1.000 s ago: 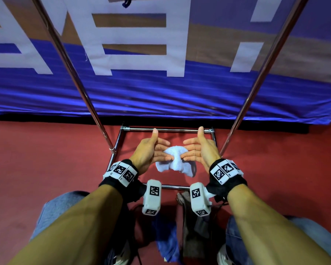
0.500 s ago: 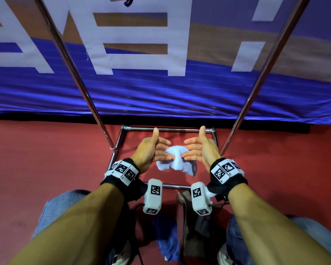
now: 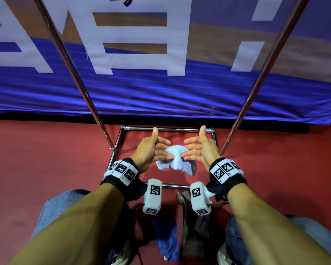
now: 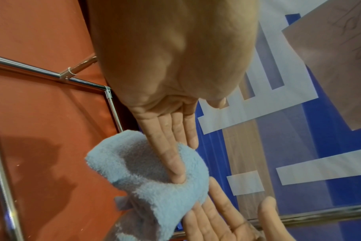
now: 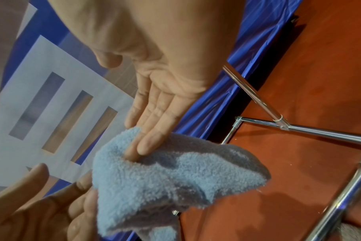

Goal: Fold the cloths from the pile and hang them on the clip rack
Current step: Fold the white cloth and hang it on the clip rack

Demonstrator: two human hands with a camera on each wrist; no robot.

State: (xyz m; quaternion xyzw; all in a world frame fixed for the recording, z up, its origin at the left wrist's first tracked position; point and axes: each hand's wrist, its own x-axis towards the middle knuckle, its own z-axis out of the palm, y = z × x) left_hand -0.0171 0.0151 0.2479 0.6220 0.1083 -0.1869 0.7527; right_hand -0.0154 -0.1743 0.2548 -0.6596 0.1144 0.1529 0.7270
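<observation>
Now the left hand [image 3: 151, 150] & right hand [image 3: 201, 149] squeezed the blue cloth [image 3: 175, 161] w/ flat, straight fingers [image 4: 173, 161]. It could slip down, since nothing curled round it.

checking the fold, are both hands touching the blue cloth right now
Touching. The left wrist view shows left hand fingertips pressed into the light blue cloth; the right wrist view shows right hand fingertips pressed into it.

The red floor [image 3: 36, 159] carries the chrome rack base [image 3: 170, 129] and crumpled cloths [image 3: 166, 238].
</observation>
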